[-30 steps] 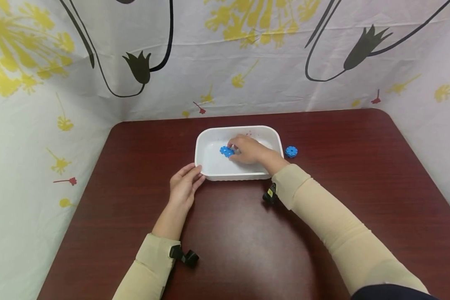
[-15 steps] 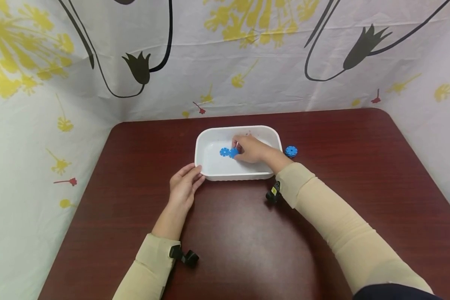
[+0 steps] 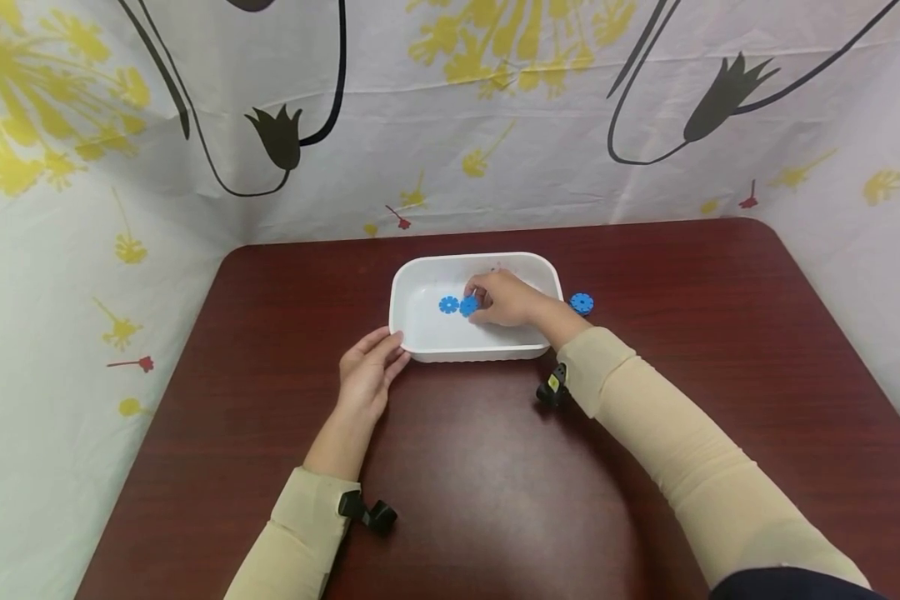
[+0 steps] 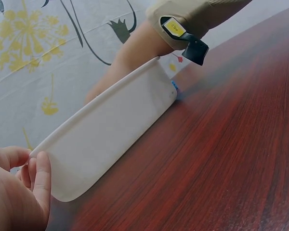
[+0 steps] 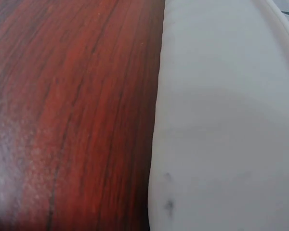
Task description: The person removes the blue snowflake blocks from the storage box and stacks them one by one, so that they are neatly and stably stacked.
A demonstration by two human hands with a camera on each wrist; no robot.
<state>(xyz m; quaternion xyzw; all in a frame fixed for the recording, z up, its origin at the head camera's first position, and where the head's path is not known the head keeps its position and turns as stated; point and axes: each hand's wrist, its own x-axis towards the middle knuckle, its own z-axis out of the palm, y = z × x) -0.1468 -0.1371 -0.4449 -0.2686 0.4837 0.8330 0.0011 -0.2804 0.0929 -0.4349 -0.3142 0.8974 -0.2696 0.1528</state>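
A white plastic tray (image 3: 420,333) rests on the table. At its near left corner my left hand (image 3: 366,375) grips the rim between thumb and fingers; in the left wrist view that hand (image 4: 24,187) appears at the lower left, against the tray's outer wall (image 4: 106,139). Reaching inside from the right, my right hand (image 3: 502,298) pinches a blue notched building disc (image 3: 468,306). Just left of it, a second blue notched disc (image 3: 448,305) lies on the tray floor. The right wrist view has only the tray wall (image 5: 221,120) and tabletop, with the hand out of sight.
Outside the tray's right end sits a small stack of blue notched discs (image 3: 582,302), partly glimpsed in the left wrist view. The dark red wooden table (image 3: 480,467) meets a patterned cloth (image 3: 555,183) at the back and sides.
My right hand has shifted slightly right with the pinched disc, and a narrow gap now shows beside the other disc. My left hand stays on the tray corner.
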